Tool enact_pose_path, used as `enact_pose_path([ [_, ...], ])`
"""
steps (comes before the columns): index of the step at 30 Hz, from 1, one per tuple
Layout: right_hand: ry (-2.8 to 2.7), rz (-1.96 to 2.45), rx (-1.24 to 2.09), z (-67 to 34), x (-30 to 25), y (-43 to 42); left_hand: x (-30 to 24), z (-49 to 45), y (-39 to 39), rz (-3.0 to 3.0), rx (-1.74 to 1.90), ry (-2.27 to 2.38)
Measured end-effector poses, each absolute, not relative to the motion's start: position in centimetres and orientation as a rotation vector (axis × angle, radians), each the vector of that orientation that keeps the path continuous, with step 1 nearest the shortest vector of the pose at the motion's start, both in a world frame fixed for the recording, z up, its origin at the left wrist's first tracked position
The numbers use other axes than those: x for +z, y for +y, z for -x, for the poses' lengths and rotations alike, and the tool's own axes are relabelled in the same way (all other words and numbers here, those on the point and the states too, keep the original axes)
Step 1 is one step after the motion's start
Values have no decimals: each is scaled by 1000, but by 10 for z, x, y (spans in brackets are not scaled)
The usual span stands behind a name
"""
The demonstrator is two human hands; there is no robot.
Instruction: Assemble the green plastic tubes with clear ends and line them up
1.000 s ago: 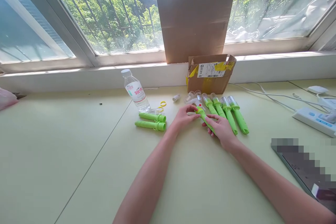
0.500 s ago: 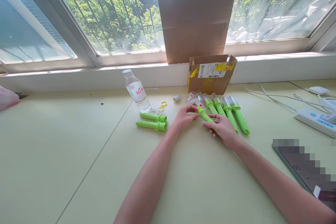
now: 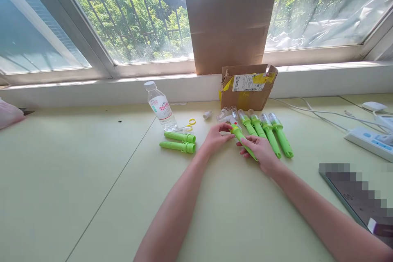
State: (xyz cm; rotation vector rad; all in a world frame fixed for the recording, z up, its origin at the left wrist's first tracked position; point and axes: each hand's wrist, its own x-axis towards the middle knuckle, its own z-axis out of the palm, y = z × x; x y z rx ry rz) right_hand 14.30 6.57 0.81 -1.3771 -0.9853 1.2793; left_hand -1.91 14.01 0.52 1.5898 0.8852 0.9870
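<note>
Between my hands a green plastic flashlight-shaped tube (image 3: 245,140) lies tilted, its top end with a white piece and a red dot pointing away from me. My left hand (image 3: 217,136) is closed, thumb and fingers pinching the tube's top end. My right hand (image 3: 256,149) wraps its fingers round the lower part of the handle. Just right of it, several green tubes with clear caps (image 3: 282,136) lie side by side. On the left are two green handles (image 3: 178,147) without caps, their threaded ends toward my left hand.
A water bottle (image 3: 160,106) stands at the left, beside yellow rings (image 3: 192,121). Behind are clear caps (image 3: 223,113), a small white part (image 3: 207,114) and a cardboard box (image 3: 244,90). A power strip (image 3: 370,141) with cables and a phone (image 3: 346,196) lie at the right.
My right hand's grip on the green tube has shifted slightly, and more of the handle's lower end shows. My left hand stays at the top end.
</note>
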Motion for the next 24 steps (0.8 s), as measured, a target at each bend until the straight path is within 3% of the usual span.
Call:
enact_pose_path([
  [24, -1011, 1433, 1276, -142, 12, 65, 10, 22, 136, -1669, 952, 912],
])
